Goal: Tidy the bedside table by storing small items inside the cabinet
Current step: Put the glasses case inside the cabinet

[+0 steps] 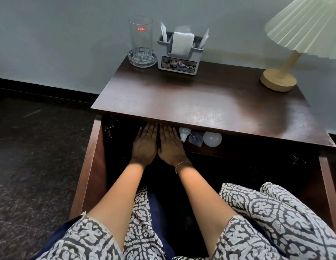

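Cabinet (92,166) shelf: two white bulbs (small bulb (184,132); round bulb (212,139)); left hand (144,145), right hand (170,146) flat, fingers straight, holding nothing.

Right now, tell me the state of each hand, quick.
Left hand: open, fingers straight, holding nothing.
Right hand: open, fingers straight, holding nothing.

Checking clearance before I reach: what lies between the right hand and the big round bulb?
Head view: a small white item and a clear packet lie between them.
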